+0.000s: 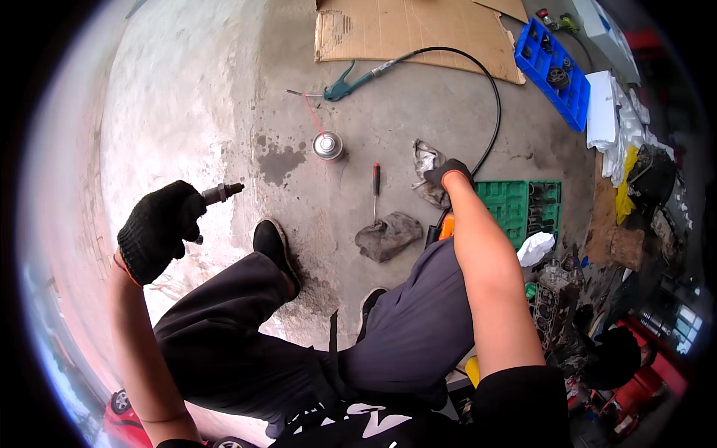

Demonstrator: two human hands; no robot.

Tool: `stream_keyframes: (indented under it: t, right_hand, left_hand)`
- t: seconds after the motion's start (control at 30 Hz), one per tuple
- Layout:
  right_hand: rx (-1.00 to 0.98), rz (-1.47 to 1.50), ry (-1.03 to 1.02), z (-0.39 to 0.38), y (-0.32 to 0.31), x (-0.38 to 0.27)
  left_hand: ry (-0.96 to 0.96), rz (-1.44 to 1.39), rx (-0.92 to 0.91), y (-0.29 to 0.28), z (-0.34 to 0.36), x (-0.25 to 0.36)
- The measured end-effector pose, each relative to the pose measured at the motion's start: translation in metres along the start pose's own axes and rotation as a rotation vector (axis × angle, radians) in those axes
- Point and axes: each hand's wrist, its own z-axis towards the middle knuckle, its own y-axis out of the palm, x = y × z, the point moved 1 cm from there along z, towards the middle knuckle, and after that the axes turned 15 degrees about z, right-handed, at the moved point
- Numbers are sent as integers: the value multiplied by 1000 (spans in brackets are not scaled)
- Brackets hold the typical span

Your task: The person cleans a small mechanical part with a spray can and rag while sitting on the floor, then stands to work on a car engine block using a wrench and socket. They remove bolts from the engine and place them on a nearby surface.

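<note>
Left fingers [188, 203] grasp metal fitting [222, 194]; my right fingers [435, 176] at grey rag [427, 158], can't tell grip. Fitting, rag not together yet.

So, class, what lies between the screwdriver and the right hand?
In the head view, bare floor runs from the screwdriver to a crumpled rag; that rag fills the rest, touching the right hand.
</note>
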Motion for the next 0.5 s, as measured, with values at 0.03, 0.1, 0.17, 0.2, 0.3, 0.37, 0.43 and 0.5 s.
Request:
stream_keyframes:
  t: [0.03,0.1,0.17,0.2,0.3,0.37,0.43,0.5]
  right_hand:
    - [49,-140,11,25,13,34]
    - [91,-103,-1,16,25,26]
    - [62,4,-194,-5,8,6]
    - [94,157,-284,-14,-6,1]
    - [50,664,-511,-51,-32,-16]
    - [-139,861,-601,-127,-43,-46]
    - [-177,885,-827,-173,-45,-49]
    - [-534,1217,-1013,-204,-43,-57]
  left_hand:
    - [45,-84,-29,3,7,3]
    - [43,-233,-45,2,5,-12]
    - [70,-389,-49,5,-1,-8]
    - [92,-329,-110,3,-6,2]
    - [175,-293,-215,-1,-18,15]
    - [164,-314,-245,2,-24,13]
    - [249,-354,-252,9,-22,22]
    - [269,-350,-317,14,-18,26]
